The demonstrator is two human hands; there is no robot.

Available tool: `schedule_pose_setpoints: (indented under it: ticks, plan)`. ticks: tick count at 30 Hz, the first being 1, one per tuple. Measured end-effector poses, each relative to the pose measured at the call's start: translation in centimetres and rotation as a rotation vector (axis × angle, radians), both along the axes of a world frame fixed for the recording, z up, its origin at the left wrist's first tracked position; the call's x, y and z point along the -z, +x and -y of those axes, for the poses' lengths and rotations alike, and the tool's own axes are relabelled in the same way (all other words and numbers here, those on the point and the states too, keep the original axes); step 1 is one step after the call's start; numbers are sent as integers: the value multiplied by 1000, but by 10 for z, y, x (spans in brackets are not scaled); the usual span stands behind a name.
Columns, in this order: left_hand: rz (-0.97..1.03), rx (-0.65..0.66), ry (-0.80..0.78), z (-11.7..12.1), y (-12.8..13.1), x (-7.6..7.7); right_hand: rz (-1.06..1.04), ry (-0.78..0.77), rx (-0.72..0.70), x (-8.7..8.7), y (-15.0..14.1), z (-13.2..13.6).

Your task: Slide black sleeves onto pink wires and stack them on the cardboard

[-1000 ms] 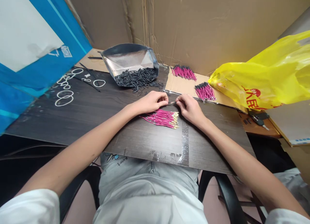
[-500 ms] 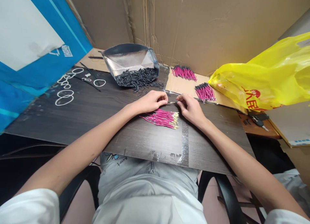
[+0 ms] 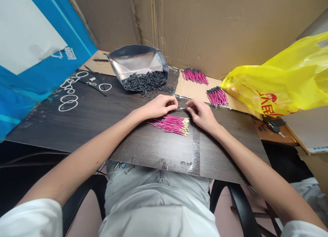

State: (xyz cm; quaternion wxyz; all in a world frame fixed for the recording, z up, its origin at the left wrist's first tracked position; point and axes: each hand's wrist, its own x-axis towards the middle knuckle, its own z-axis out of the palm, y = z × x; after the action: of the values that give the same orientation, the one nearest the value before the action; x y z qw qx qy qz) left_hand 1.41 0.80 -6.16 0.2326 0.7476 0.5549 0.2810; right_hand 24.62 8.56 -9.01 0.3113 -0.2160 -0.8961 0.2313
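Left hand [image 3: 159, 106] and right hand [image 3: 201, 113] — fingertips nearly meeting, both pinched on one thin wire piece [image 3: 182, 108] held just above the pink wire pile [image 3: 172, 124]. Judgement: keep both pinches close to the ends — steady, in line.

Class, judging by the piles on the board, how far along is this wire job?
Done, it seems: two pink bundles with black-sleeved ends and lie on the cardboard. In hand: the left hand and right hand pinch one small piece between them. Left: the bare-tipped pink wires and the black sleeves.
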Motion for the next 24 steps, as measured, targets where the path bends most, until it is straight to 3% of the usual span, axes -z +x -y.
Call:
schedule_pose_setpoints:
  ticks: [24]
  plan:
    - [-23,23,-5,0,5,2,0,-35,-64,-2,1,1]
